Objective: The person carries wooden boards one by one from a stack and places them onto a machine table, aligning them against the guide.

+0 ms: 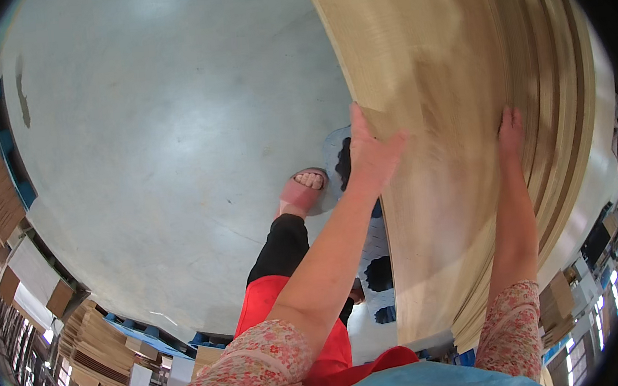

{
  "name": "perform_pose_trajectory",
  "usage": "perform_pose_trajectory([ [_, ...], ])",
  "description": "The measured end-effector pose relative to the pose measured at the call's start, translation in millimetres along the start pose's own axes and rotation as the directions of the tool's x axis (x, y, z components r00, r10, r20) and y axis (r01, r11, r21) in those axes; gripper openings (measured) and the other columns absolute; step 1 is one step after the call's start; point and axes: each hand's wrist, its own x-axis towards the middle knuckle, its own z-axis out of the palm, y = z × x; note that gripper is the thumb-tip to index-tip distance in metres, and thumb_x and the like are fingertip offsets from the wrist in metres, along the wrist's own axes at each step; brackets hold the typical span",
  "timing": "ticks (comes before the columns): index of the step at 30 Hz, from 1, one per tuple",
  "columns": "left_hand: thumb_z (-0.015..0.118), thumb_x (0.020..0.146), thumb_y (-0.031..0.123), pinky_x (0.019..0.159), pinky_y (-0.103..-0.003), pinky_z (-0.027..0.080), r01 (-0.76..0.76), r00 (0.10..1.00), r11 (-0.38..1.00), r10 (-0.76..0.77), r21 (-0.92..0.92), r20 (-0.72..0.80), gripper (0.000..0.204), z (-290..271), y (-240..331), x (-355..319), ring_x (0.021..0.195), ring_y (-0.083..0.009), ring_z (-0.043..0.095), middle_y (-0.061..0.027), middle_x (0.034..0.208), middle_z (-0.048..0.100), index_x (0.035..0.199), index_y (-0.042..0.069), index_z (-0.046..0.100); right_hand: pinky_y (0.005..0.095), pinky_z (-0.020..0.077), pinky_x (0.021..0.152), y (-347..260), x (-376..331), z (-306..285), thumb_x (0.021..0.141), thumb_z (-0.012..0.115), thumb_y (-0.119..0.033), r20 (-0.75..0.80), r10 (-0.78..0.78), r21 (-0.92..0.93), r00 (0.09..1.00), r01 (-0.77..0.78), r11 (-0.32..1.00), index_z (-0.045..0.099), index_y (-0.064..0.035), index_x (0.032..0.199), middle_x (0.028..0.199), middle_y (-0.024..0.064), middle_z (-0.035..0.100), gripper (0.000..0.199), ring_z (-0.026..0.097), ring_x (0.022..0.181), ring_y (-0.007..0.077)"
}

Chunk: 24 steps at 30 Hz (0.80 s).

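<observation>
Cardboard sheets [456, 106] stand stacked under both palms, my left hand [368, 155] spread flat on the near face, my right hand [511, 131] open along the edges, neither gripping, so I reckon one push could slide them onto my sandalled foot [303, 192] below the left hand.

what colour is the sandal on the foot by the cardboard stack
Pink, seen best in the head view: the sandal.

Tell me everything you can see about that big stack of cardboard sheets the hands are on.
The stack of cardboard sheets is tan, flat and large, filling the upper right of the view. Many thin layered edges show along its right side. Its top face looks blurred. The left hand lies open at its left edge, and the right hand rests flat on top near the layered edges. It sits over a pale pallet on the grey floor.
</observation>
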Motion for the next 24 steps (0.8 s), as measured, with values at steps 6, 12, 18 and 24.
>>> perform_pose_trajectory([
  [6, 0.064, 0.08, 0.01, 0.109, -0.035, 0.025, -0.114, 0.986, 0.888, 0.155, 0.445, -0.057, 0.093, -7.1, -23.9, 7.3, 0.132, -0.0296, 0.031, -0.0238, 0.144, 0.027, 0.142, -0.008, -0.001, 0.0487, 0.0187, 0.111, -11.7, -7.0, 36.1, 0.093, 0.036, -0.046, -0.132, -0.175, -0.202, 0.976, 0.147, 0.968, 0.035, -0.0015, 0.138, 0.145, 0.0211, 0.03, 0.063, 0.028, 0.134, 0.038],
  [12, 0.064, 0.083, 0.01, 0.108, -0.036, 0.027, -0.265, 0.933, 0.684, 0.361, 0.679, 0.0, 0.08, 22.3, -47.2, -9.8, 0.129, -0.0292, 0.034, -0.0193, 0.142, 0.03, 0.142, -0.003, 0.012, 0.0542, 0.0189, 0.107, 47.4, -115.0, 50.3, 0.087, 0.048, -0.041, -0.292, -0.409, -0.401, 0.864, 0.277, 0.873, 0.043, -0.0018, 0.129, 0.148, 0.0168, 0.027, 0.058, 0.023, 0.136, 0.0352],
  [18, 0.061, 0.085, 0.005, 0.094, -0.037, 0.043, -0.048, 0.972, 0.912, 0.137, 0.407, -0.192, 0.042, 36.6, -79.1, -28.0, 0.107, -0.0208, 0.05, -0.0075, 0.12, 0.051, 0.122, 0.004, 0.042, 0.0558, 0.0122, 0.109, 176.4, -321.2, 93.4, 0.083, 0.053, -0.039, -0.405, 0.251, -0.063, 0.879, -0.301, 0.951, 0.044, -0.0033, 0.127, 0.15, 0.013, 0.024, 0.058, 0.02, 0.138, 0.0337],
  [24, 0.062, 0.086, 0.01, 0.082, -0.038, 0.05, -0.117, 0.982, 0.82, 0.181, 0.56, -0.061, 0.035, 9.0, -83.7, -1.5, 0.102, -0.0214, 0.054, -0.0068, 0.117, 0.054, 0.118, 0.003, 0.048, 0.0598, 0.0072, 0.109, 212.3, -391.6, 96.8, 0.077, 0.058, -0.039, -0.372, 0.372, 0.046, 0.851, -0.383, 0.923, 0.052, -0.0083, 0.123, 0.15, 0.0079, 0.025, 0.055, 0.019, 0.139, 0.0311],
])
